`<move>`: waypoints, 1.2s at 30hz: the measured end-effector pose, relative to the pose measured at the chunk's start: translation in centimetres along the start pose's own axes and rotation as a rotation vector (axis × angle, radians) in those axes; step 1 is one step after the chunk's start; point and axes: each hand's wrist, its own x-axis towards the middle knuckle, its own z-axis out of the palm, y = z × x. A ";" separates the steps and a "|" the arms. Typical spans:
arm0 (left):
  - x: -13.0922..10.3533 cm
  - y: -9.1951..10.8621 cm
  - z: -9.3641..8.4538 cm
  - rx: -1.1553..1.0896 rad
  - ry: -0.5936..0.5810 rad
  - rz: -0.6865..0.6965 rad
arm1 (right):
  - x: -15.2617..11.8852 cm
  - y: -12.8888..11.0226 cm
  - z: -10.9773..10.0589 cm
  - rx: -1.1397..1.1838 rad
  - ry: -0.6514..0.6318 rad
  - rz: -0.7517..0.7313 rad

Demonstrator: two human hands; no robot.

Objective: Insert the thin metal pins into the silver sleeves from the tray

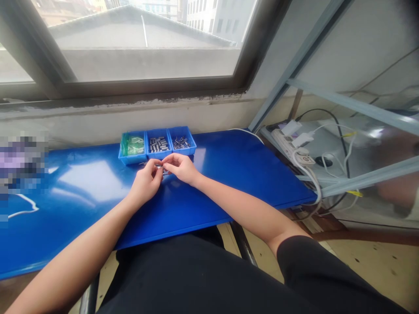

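At 12 o'clock from L hand [146, 179] and R hand [183, 169], just past the knuckles, a row of 3 open blue bins [153, 155] sits side by side on the blue table [209, 198]. L bin [134, 159], at 11: green plastic bag [125, 145] w/ small pale pcs [136, 141], too blurry to ID. Mid bin [160, 154], at 12: lots of short grey metal cylinders [159, 144], lying every which way. R bin [186, 151], at 1: thin metal pins or screws [181, 143], jumbled, can't tell which. The small metal part [166, 172] is btwn the fingertips, on the near side of mid bin; shape mostly hidden by fingers. L hand, w/ forearm from 7, pinches it w/ thumb + index; R hand, w/ forearm from 4, pinches it too, tips close to the L ones. Can't tell if the part touches the tabletop. At 3, well apart: white power strip [283, 140] w/ chargers [303, 139] plugged in, by a grey metal frame [347, 103]. Btwn 8 + 9, a white cable [24, 212] on the table
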 end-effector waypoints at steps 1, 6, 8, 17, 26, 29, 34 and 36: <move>0.0 0.0 0.0 0.002 0.000 0.000 | 0.0 0.0 0.0 0.002 -0.003 0.002; 0.0 0.0 0.0 0.014 -0.006 0.003 | 0.0 -0.1 0.0 -0.007 -0.001 -0.001; 0.0 -0.1 0.0 0.022 -0.005 0.005 | 0.0 -0.1 0.0 -0.011 0.002 -0.007; 0.1 -0.2 0.0 0.028 -0.001 0.011 | 0.0 -0.1 0.0 -0.007 -0.004 0.000; 0.1 -0.2 -0.1 0.035 -0.004 0.013 | 0.0 -0.1 0.1 0.013 0.000 0.002; 0.1 -0.2 -0.1 0.038 -0.003 0.011 | 0.0 -0.1 0.1 0.015 0.002 0.003; 0.1 -0.1 -0.1 0.039 -0.008 0.011 | 0.0 -0.1 0.1 0.018 0.002 0.002; 0.1 0.0 -0.1 0.037 -0.008 0.010 | 0.0 -0.1 0.1 0.016 0.003 0.002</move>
